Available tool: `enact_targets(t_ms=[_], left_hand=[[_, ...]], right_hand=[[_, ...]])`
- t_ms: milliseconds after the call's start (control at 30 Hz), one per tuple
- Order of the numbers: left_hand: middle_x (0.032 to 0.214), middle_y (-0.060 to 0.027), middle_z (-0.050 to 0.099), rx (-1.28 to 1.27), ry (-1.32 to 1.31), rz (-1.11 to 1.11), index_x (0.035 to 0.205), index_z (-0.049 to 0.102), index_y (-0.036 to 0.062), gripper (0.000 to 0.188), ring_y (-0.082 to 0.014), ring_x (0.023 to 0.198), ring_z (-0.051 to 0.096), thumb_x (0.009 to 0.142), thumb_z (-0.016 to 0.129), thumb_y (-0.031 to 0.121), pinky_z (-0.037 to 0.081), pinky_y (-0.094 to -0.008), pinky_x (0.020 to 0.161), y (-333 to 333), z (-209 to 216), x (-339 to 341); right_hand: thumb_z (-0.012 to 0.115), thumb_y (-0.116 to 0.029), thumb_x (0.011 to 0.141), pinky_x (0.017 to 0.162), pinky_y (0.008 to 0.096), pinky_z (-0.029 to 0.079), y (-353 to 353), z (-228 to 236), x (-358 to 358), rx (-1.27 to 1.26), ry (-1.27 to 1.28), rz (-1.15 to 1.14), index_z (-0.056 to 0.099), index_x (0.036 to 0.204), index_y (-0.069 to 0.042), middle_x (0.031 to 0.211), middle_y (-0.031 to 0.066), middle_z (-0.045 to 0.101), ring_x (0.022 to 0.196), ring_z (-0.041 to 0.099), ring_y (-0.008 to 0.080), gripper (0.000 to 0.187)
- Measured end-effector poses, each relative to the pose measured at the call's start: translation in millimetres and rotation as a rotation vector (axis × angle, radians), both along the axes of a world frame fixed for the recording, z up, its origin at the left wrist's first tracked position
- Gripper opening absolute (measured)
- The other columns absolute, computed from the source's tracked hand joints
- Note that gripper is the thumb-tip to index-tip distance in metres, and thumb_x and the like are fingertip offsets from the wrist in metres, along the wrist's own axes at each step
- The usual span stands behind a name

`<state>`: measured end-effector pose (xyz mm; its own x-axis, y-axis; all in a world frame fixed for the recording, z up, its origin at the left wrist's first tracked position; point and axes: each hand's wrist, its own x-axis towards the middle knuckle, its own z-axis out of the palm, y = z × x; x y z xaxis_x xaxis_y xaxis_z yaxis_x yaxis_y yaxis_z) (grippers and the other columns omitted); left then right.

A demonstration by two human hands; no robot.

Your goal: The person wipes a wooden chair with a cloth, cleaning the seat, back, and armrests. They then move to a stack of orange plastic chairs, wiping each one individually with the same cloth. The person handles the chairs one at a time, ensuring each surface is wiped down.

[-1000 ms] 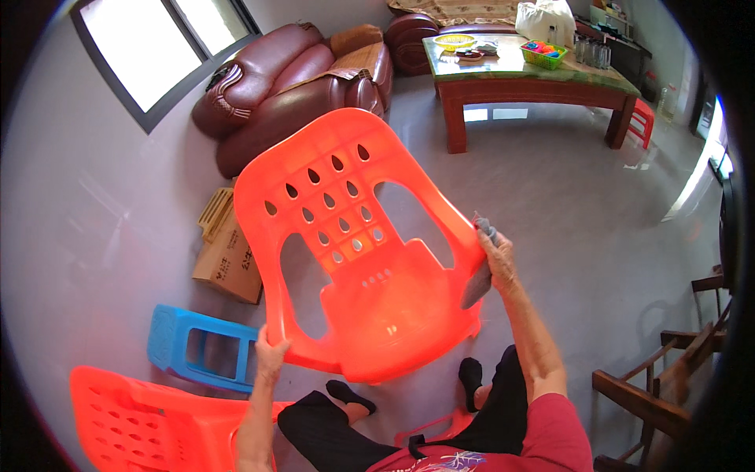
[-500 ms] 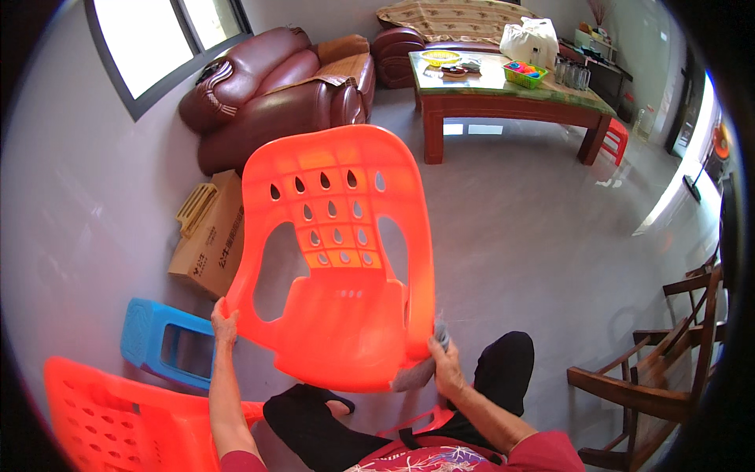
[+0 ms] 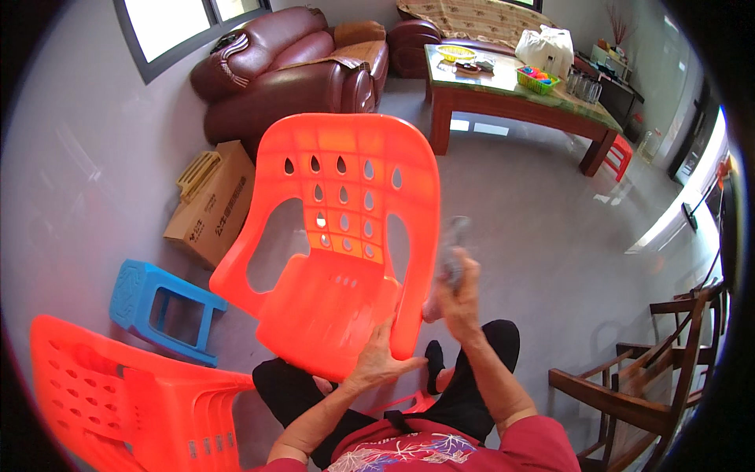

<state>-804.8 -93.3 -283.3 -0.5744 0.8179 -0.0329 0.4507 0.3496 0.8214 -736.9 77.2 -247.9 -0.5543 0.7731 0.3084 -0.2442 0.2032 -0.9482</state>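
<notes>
An orange-red plastic armchair (image 3: 338, 307) stands in front of me, with teardrop holes in its backrest, its seat near my knees. My left hand (image 3: 383, 360) grips the seat's front right corner below the armrest, with fingers on the seat side and thumb stretched along the front end. Beside the chair's right edge, my right hand (image 3: 462, 299) is closed on a grey cloth (image 3: 454, 259), which is smeared by motion. Part of the cloth sticks up above the fist.
At lower left stand stacked orange-red chairs (image 3: 157, 401) and a blue stool (image 3: 165, 307). A cardboard box (image 3: 212, 216) leans near the wall. Wooden chairs (image 3: 641, 393) are at right. Farther off are a brown sofa (image 3: 287, 86) and a low table (image 3: 503, 106).
My left hand has gone from the chair's left armrest to its front right corner. My right hand has risen along the right side with the cloth. The chair has turned slightly.
</notes>
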Motion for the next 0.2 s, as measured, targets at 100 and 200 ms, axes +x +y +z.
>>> enact_targets(t_ms=[100,200], left_hand=[[0.135,-0.0238,0.038,0.05,-0.018,0.004,0.139,0.027,-0.0026,0.101,-0.0356,0.127,0.039,0.065,0.08,0.042,0.031,-0.0419,0.107,23,-11,3],[0.139,-0.0263,0.034,0.139,0.039,-0.026,0.141,0.02,-0.0029,0.098,-0.0376,0.132,0.034,0.07,0.076,0.034,0.029,-0.0455,0.108,19,-21,0]], right_hand=[[0.064,-0.022,0.083,0.094,0.0455,0.034,-3,-27,-16,0.9,-0.423,0.003,0.051,0.126,-0.015,0.133,0.0131,0.04,0.122,0.037,0.0318,0.046],[0.068,-0.026,0.079,0.101,0.0522,0.024,-5,-40,-27,1.018,-0.519,0.15,0.054,0.124,-0.018,0.137,0.0129,0.039,0.133,0.023,0.0377,0.048]])
